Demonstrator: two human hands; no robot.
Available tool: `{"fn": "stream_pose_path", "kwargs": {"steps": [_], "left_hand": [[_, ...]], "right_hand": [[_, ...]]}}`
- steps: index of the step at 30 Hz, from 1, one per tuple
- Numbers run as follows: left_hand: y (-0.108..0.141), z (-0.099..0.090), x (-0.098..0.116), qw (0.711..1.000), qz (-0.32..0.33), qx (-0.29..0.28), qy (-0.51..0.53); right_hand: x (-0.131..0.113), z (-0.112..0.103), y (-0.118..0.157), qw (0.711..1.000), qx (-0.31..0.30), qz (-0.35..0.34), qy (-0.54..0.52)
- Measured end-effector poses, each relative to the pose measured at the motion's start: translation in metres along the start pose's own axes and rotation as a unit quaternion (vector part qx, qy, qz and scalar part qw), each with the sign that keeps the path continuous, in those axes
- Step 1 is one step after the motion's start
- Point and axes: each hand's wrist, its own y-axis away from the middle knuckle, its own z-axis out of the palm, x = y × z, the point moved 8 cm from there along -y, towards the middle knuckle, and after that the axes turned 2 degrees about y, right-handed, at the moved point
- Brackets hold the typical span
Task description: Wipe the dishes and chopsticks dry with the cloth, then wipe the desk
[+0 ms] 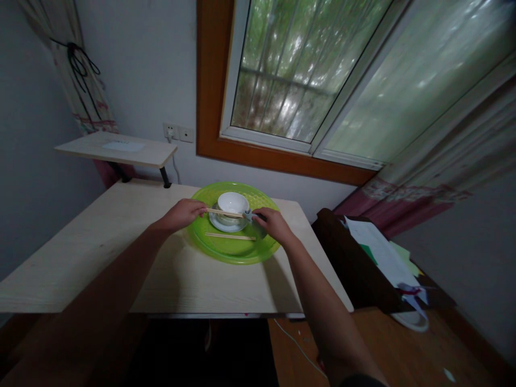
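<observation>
My left hand (186, 213) is closed on one end of a pair of light wooden chopsticks (222, 213), held level in front of a white bowl (233, 201). At their other end is my right hand (274, 221), closed on a grey piece that looks like a cloth (258, 228) and meets the chopstick tips. The bowl stands over a white plate (228, 228), with what seems another bowl beneath it, partly hidden. A second pair of chopsticks (230, 236) lies in front of the plate. All of this is on or above a round green tray (237, 258).
The tray sits on a pale wooden table (161, 269) with a small raised shelf (149, 153) at the back left. A window (290, 80) is behind. Right of the table stands a dark brown piece of furniture (355, 263) bearing papers (381, 252).
</observation>
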Motion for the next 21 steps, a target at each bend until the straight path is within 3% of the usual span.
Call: {"fn": "stream_pose_path", "kwargs": {"steps": [4, 8, 12, 17, 21], "left_hand": [[0.005, -0.009, -0.013, 1.000, -0.012, 0.017, -0.013], [0.004, -0.006, -0.008, 1.000, 0.001, 0.003, -0.028], [-0.003, 0.007, 0.009, 0.999, 0.018, -0.022, -0.038], [-0.010, 0.019, 0.027, 0.998, 0.020, -0.031, -0.058], [-0.010, 0.019, 0.031, 0.998, 0.023, -0.027, -0.053]], "right_hand": [[0.031, -0.020, 0.014, 0.996, 0.056, 0.059, -0.038], [0.036, -0.027, 0.016, 0.991, 0.091, 0.079, -0.056], [0.008, -0.016, 0.003, 0.993, 0.084, 0.016, -0.076], [-0.038, 0.016, -0.011, 0.996, 0.005, -0.077, -0.055], [-0.046, 0.025, -0.013, 0.997, -0.013, -0.065, -0.043]]}}
